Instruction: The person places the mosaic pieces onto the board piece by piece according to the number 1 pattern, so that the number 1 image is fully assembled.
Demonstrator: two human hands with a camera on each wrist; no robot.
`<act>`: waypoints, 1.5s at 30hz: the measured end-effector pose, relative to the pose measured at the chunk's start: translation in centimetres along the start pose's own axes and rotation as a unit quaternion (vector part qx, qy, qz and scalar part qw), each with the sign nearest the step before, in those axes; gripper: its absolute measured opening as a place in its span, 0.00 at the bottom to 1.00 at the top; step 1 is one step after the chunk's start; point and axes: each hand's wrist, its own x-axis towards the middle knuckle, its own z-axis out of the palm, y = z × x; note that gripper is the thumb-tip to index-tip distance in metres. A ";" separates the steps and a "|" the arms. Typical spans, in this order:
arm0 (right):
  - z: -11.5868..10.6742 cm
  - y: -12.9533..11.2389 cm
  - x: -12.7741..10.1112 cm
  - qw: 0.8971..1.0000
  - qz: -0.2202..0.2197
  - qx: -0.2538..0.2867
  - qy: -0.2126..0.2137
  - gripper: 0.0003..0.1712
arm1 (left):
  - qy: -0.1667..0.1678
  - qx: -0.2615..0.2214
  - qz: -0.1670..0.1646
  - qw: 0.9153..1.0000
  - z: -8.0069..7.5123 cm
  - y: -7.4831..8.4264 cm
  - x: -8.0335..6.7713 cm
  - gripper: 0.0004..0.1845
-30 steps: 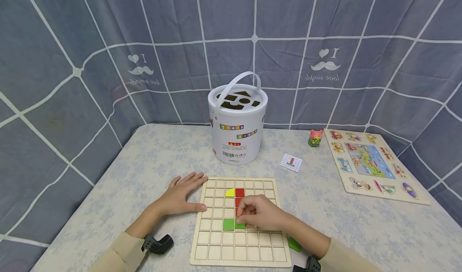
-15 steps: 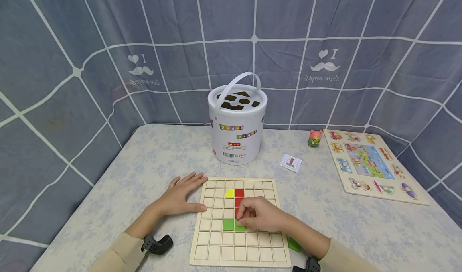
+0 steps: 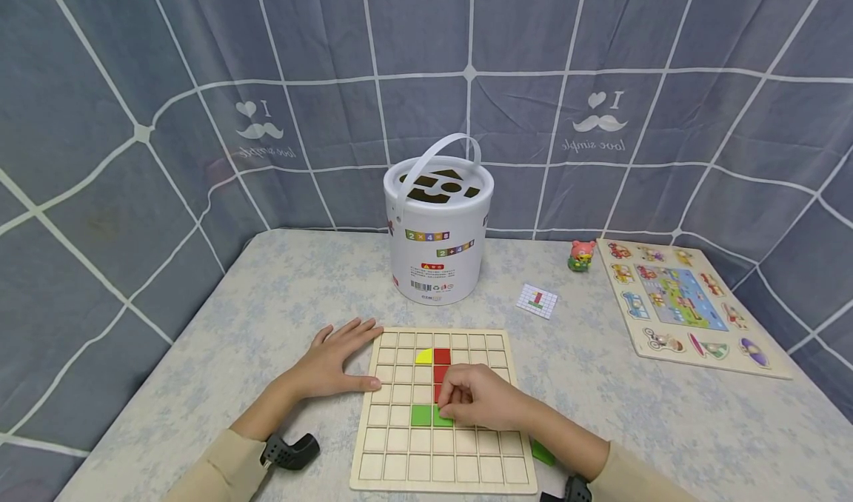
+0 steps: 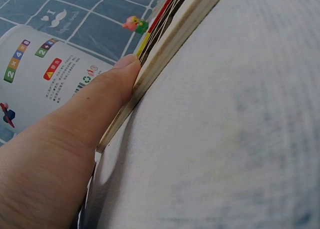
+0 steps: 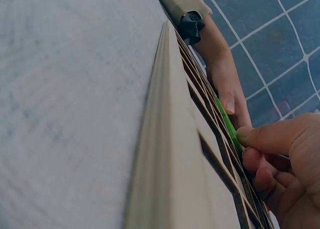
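A wooden grid board (image 3: 400,480) lies flat on the table. My left hand (image 3: 333,372) rests beside its left edge, fingers spread straight, the thumb (image 4: 102,96) touching the rim in the left wrist view. Over the board's middle, my right hand (image 3: 486,395) curls its fingers, thumb and fingertips pinching a green square tile (image 3: 443,421) low in its cell. Left of that is another green tile (image 3: 421,415). A column of red tiles (image 3: 442,356) runs upward, its lower part partly hidden by the right hand. A yellow quarter-circle tile (image 3: 424,357) sits left of the top red one.
A loose green piece (image 3: 543,452) lies on the table under the right forearm, right of the board. Behind stand a white handled bucket (image 3: 433,258), a small pattern card (image 3: 537,301) and a pink-and-green figurine (image 3: 581,255). A picture puzzle board (image 3: 723,343) lies at right.
My right thumb and fingertips have settled slightly lower on the green tile, which now lies level with its neighbour. The left hand stays in place.
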 end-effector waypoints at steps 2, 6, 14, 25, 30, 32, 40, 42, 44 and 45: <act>0.0 0.0 0.0 1.000 0.000 -0.001 0.000 0.06 | 0.000 0.000 0.001 1.000 0.0 0.0 0.0 0.48; -0.1 -0.1 0.1 1.000 -0.001 -0.002 -0.001 0.06 | 0.001 0.001 0.002 1.000 -0.1 0.0 0.0 0.48; -0.1 0.0 0.1 1.000 -0.006 -0.001 -0.001 0.06 | 0.002 0.001 0.001 1.000 -0.2 0.1 0.0 0.48; -0.2 0.0 -0.1 1.000 0.002 0.011 -0.001 0.05 | 0.001 0.000 -0.002 1.000 -0.1 0.1 0.1 0.49; -0.3 -0.2 -0.1 1.000 0.010 0.025 0.001 0.05 | 0.002 0.002 -0.001 1.000 -0.1 0.1 0.1 0.49; -0.4 -0.3 -0.2 1.000 0.011 0.027 0.001 0.05 | 0.002 0.004 0.000 1.000 -0.1 0.1 0.1 0.49; -1.0 -0.1 -0.8 0.999 0.018 0.037 0.008 0.05 | -0.001 0.001 -0.001 1.000 0.1 0.0 0.1 0.49; -1.2 0.1 -1.0 0.999 0.019 0.041 0.010 0.05 | 0.000 0.002 -0.001 1.000 0.1 0.0 0.1 0.49; -1.4 0.2 -1.3 0.999 0.021 0.043 0.014 0.04 | 0.000 0.002 0.000 1.000 0.1 0.0 0.1 0.49; -1.5 0.3 -1.4 0.999 0.022 0.040 0.017 0.04 | 0.000 0.003 0.000 1.000 0.1 -0.1 0.1 0.49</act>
